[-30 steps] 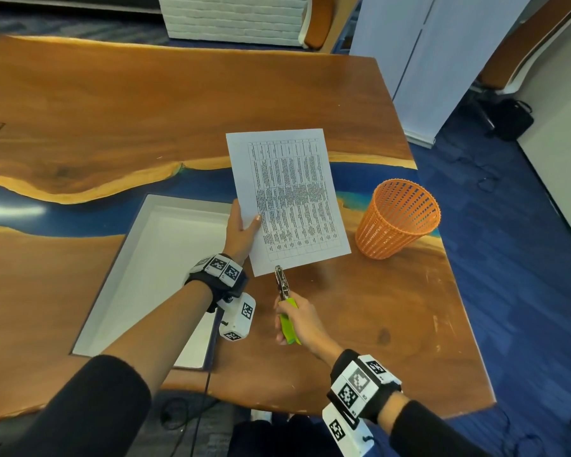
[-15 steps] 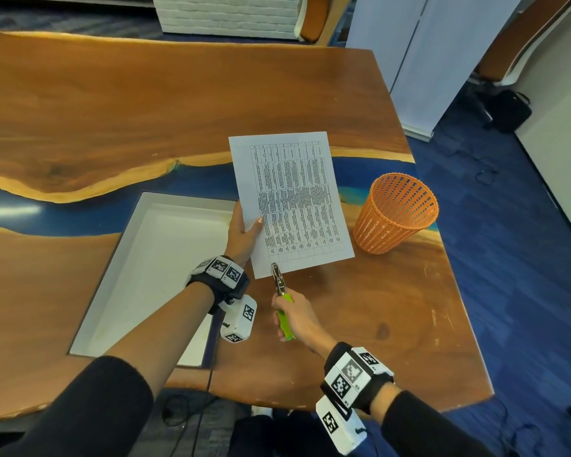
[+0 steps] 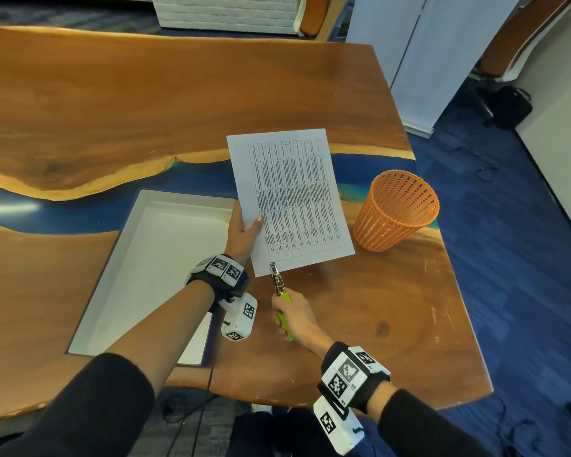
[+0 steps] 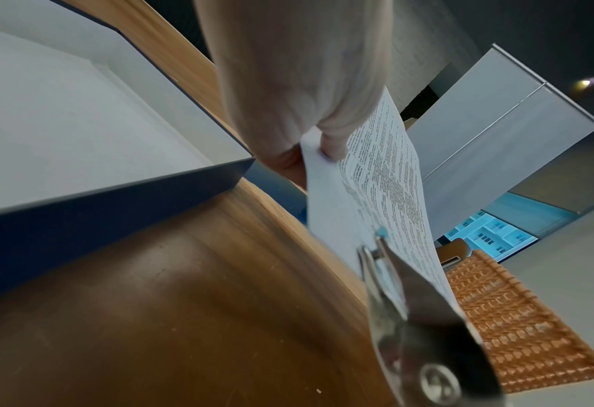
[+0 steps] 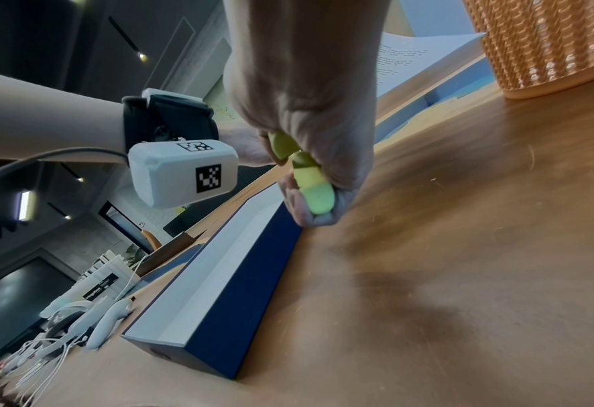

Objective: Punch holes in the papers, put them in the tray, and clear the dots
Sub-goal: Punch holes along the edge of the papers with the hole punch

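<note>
A printed sheet of paper [image 3: 290, 199] is held above the table by my left hand [image 3: 244, 229], which pinches its left edge with the thumb on top [image 4: 334, 143]. My right hand [image 3: 294, 315] grips the green handles of a metal hole punch [image 3: 279, 285]. The punch's silver head [image 4: 386, 264] sits over the paper's near left corner, with the sheet between its jaws. In the right wrist view the green handles [image 5: 309, 179] lie pressed together inside my curled fingers. The white tray [image 3: 152, 268] with blue outer walls lies left of the hands.
An orange mesh basket [image 3: 396, 216] stands on the table right of the paper, close to the table's right edge. The wooden table [image 3: 145, 110] has a blue resin band across it. Past the right edge lies blue carpet.
The paper and both hands have stayed almost in place. The punch head has slid a little further onto the paper's near left corner.
</note>
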`<action>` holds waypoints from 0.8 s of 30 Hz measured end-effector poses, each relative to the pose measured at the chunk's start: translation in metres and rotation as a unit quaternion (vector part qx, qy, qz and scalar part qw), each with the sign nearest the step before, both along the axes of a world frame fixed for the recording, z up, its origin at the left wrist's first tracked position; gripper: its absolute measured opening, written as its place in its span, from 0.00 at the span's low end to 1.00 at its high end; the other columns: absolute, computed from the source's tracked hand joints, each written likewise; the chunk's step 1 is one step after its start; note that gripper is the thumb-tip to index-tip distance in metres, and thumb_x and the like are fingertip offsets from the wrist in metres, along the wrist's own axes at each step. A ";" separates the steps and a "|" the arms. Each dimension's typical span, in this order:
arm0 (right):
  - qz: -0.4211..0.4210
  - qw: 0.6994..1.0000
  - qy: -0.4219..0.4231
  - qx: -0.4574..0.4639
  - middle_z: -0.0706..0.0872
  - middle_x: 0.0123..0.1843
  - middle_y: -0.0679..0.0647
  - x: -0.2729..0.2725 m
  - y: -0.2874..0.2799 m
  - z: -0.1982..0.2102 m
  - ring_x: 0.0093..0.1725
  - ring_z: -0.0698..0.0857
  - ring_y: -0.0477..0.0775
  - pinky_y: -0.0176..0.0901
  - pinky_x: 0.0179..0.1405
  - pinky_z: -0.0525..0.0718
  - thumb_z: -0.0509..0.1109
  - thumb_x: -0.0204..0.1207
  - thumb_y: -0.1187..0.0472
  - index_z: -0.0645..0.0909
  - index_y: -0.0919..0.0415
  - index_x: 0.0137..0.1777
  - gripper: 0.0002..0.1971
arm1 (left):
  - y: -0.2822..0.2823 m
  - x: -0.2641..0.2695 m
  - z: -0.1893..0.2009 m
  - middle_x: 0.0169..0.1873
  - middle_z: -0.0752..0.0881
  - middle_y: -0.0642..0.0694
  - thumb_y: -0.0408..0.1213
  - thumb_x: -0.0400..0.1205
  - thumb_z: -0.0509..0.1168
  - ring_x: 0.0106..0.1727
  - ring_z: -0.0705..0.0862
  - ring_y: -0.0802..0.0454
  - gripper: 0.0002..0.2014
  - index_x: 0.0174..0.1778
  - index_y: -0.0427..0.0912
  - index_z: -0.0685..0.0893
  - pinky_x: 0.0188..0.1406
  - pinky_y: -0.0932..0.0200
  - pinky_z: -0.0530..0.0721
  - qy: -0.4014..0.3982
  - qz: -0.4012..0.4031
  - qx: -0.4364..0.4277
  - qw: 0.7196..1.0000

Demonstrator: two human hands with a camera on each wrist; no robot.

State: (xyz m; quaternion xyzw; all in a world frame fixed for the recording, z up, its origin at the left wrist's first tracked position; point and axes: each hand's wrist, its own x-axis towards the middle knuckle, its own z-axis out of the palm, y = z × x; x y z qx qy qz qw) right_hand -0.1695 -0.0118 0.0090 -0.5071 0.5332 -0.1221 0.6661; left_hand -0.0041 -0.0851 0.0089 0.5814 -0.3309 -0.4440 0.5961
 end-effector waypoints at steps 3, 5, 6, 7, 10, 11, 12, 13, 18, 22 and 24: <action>-0.001 1.000 0.002 0.004 0.73 0.24 0.55 0.001 0.000 -0.001 0.19 0.66 0.51 0.36 0.19 0.65 0.59 0.75 0.60 0.69 0.56 0.36 0.07 | 0.000 0.000 0.000 0.73 0.77 0.40 0.30 0.84 0.63 0.70 0.80 0.41 0.27 0.79 0.41 0.63 0.63 0.36 0.83 -0.004 -0.001 -0.003 1.000; 0.003 1.000 0.004 0.003 0.74 0.24 0.55 0.001 0.000 0.000 0.19 0.67 0.52 0.37 0.19 0.66 0.60 0.74 0.60 0.69 0.55 0.35 0.07 | -0.001 0.000 -0.001 0.73 0.76 0.40 0.30 0.84 0.63 0.69 0.80 0.41 0.27 0.79 0.41 0.63 0.63 0.38 0.84 -0.003 0.002 -0.002 1.000; 0.007 1.000 0.004 0.002 0.74 0.24 0.55 0.001 0.000 0.000 0.19 0.68 0.52 0.37 0.19 0.66 0.60 0.74 0.60 0.70 0.55 0.35 0.07 | -0.001 0.001 -0.001 0.73 0.76 0.40 0.30 0.84 0.62 0.69 0.81 0.42 0.27 0.79 0.40 0.62 0.62 0.39 0.84 -0.002 0.006 0.000 1.000; 0.011 1.000 0.002 0.002 0.74 0.25 0.55 0.000 0.000 0.001 0.19 0.68 0.53 0.37 0.19 0.67 0.60 0.74 0.60 0.70 0.55 0.35 0.07 | -0.002 0.001 -0.001 0.73 0.77 0.40 0.29 0.84 0.62 0.69 0.81 0.42 0.27 0.79 0.40 0.62 0.61 0.41 0.85 -0.001 0.009 -0.001 1.000; 0.022 1.000 -0.008 0.005 0.75 0.25 0.55 -0.001 0.003 0.000 0.18 0.70 0.53 0.39 0.19 0.68 0.61 0.73 0.59 0.71 0.55 0.36 0.05 | -0.005 0.005 -0.001 0.72 0.77 0.39 0.29 0.84 0.62 0.68 0.82 0.42 0.26 0.78 0.39 0.63 0.58 0.47 0.88 -0.007 0.016 -0.008 1.000; 0.023 1.000 -0.011 0.006 0.75 0.25 0.55 -0.001 0.003 0.000 0.18 0.70 0.53 0.40 0.19 0.68 0.61 0.73 0.60 0.71 0.55 0.36 0.05 | -0.006 0.006 -0.001 0.72 0.77 0.39 0.29 0.84 0.62 0.68 0.81 0.42 0.25 0.78 0.39 0.64 0.58 0.48 0.87 -0.010 0.019 -0.010 1.000; 0.022 1.000 -0.014 0.007 0.75 0.25 0.55 -0.002 0.004 -0.001 0.18 0.70 0.54 0.40 0.19 0.68 0.61 0.73 0.60 0.71 0.55 0.36 0.05 | -0.006 0.007 -0.001 0.72 0.77 0.39 0.28 0.84 0.62 0.68 0.81 0.42 0.25 0.77 0.39 0.64 0.59 0.47 0.87 -0.011 0.022 -0.010 1.000; 0.021 1.000 -0.016 0.006 0.75 0.25 0.55 -0.002 0.004 -0.001 0.18 0.70 0.54 0.41 0.19 0.68 0.61 0.73 0.60 0.71 0.55 0.36 0.05 | -0.007 0.007 0.000 0.72 0.76 0.39 0.28 0.84 0.62 0.68 0.81 0.42 0.25 0.77 0.39 0.64 0.61 0.45 0.86 -0.010 0.023 -0.011 1.000; 0.019 1.000 -0.017 0.000 0.76 0.26 0.56 -0.001 0.003 0.000 0.18 0.71 0.54 0.41 0.19 0.68 0.61 0.75 0.60 0.71 0.56 0.37 0.05 | -0.007 0.007 -0.002 0.73 0.76 0.39 0.28 0.84 0.62 0.69 0.80 0.42 0.26 0.78 0.39 0.63 0.61 0.45 0.86 -0.013 0.019 -0.013 1.000; 0.010 1.000 -0.017 0.005 0.75 0.26 0.58 0.001 0.000 0.000 0.19 0.71 0.54 0.40 0.20 0.67 0.61 0.73 0.61 0.71 0.57 0.37 0.05 | -0.006 0.005 -0.002 0.73 0.76 0.40 0.29 0.84 0.62 0.71 0.79 0.42 0.27 0.79 0.39 0.62 0.63 0.40 0.84 -0.012 0.015 -0.005 1.000; 0.009 1.000 -0.017 0.009 0.75 0.26 0.58 0.001 -0.001 0.000 0.18 0.70 0.54 0.40 0.19 0.67 0.61 0.71 0.61 0.71 0.58 0.37 0.04 | -0.005 0.003 -0.003 0.73 0.76 0.40 0.29 0.84 0.62 0.71 0.79 0.42 0.27 0.79 0.40 0.63 0.65 0.37 0.82 -0.011 0.015 0.003 1.000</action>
